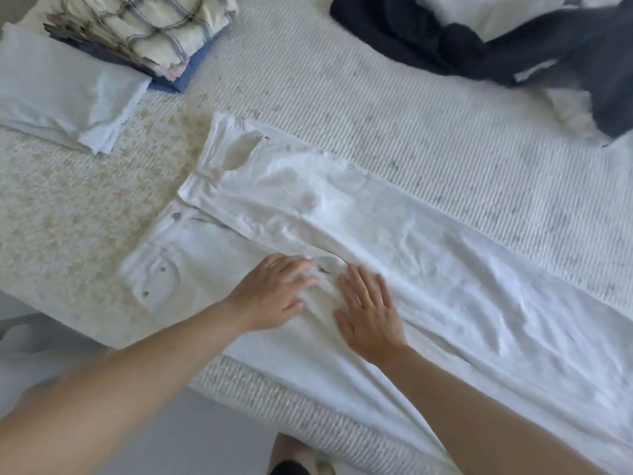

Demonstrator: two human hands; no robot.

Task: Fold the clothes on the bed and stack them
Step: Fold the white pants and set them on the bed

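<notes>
White trousers point(394, 234) lie flat across the bed point(411, 108); left hand point(274, 296) and right hand point(371, 320) press flat near the crotch. Folded stack point(137, 36) far left; dark clothes point(479, 46) far right.

Both forearms are bare from wrist to the frame's edge, with no sleeve showing on either. The left hand point(274, 293) and the right hand point(370, 320) carry no ring, watch or bracelet that can be made out. The nails look short and unpainted, though blur softens the left hand's fingers point(301, 269) toward 1 o'clock.
</notes>
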